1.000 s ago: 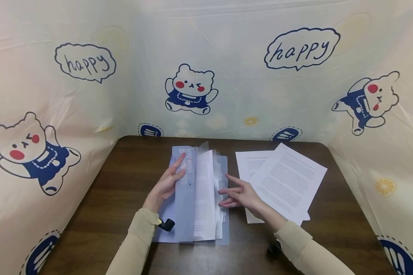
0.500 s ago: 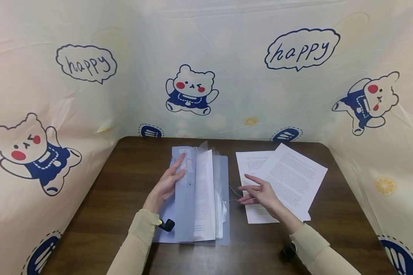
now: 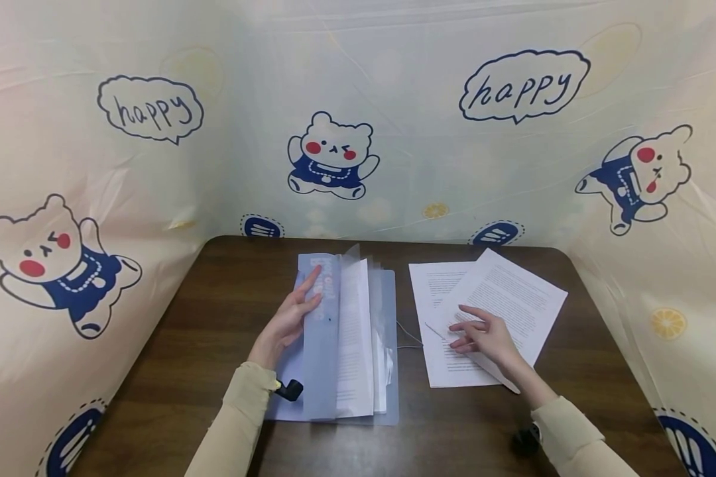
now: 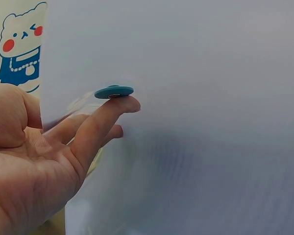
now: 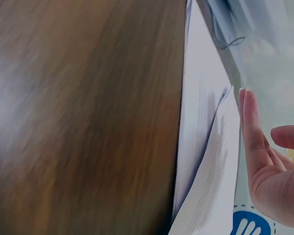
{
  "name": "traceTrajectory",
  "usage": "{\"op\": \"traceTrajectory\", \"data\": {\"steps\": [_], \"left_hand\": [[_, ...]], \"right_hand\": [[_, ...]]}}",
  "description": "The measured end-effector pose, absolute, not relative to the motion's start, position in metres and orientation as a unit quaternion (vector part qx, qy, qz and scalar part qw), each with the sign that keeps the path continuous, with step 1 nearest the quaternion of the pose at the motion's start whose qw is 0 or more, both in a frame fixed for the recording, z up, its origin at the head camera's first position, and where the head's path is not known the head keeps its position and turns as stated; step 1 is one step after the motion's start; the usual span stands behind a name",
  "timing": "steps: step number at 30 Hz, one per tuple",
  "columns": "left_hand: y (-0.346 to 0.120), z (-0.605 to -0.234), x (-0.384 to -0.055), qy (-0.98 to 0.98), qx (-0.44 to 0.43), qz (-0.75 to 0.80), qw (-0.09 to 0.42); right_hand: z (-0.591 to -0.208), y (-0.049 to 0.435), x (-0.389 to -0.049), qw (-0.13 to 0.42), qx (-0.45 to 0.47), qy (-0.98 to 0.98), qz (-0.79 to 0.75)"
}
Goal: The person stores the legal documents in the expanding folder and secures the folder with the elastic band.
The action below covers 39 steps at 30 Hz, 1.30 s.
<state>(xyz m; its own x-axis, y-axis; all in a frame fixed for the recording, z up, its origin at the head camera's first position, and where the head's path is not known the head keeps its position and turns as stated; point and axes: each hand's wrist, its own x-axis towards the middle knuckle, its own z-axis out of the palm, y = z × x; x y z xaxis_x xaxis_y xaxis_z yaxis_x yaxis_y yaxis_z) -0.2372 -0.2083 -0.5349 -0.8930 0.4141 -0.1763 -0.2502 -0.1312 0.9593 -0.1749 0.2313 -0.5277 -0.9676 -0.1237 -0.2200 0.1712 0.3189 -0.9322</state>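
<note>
left hand (image 3: 286, 318) rests with straight fingers against the raised translucent cover of the expanding folder (image 3: 340, 344) at mid-surface (image 3: 215, 318), grip relaxed, propping the cover up so the pockets stay fanned and the printed sheets inside show. right hand (image 3: 483, 334) lies flat, fingers extended, on the loose printed sheets (image 3: 507, 298) just right of the folder, grip released, nothing pinched; judged to be pressing on the top sheet, which lies askew over the one below. head view gives the layout: folder left, sheets right, apart, a thin elastic cord (image 3: 407, 334) between them. left wrist view adds what the head view hides: a fingertip beneath the blue snap button (image 4: 113, 91) on the cover (contact not certain). right wrist view, blurred, shows a sheet's edge lifted near the fingers (image 5: 250, 132).
</note>
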Motion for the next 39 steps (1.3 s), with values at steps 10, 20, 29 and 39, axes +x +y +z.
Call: {"op": "traceTrajectory", "data": {"steps": [10,20,29,39], "left_hand": [[-0.207,-0.535,-0.237,0.623,0.064,0.748,0.22],[-0.207,-0.535,-0.238,0.621,0.065,0.749,0.223],[-0.206,-0.535,-0.237,0.627,0.058,0.744,0.223],[-0.203,-0.534,-0.238,0.636,0.052,0.738,0.219]], "right_hand": [[-0.534,0.25,-0.171,0.087,0.0,0.829,-0.553],[-0.542,0.263,-0.175,-0.045,-0.005,0.91,-0.412],[-0.555,0.283,-0.183,-0.093,-0.004,0.931,-0.354],[-0.563,0.302,-0.191,-0.1,0.01,0.939,-0.329]]}}
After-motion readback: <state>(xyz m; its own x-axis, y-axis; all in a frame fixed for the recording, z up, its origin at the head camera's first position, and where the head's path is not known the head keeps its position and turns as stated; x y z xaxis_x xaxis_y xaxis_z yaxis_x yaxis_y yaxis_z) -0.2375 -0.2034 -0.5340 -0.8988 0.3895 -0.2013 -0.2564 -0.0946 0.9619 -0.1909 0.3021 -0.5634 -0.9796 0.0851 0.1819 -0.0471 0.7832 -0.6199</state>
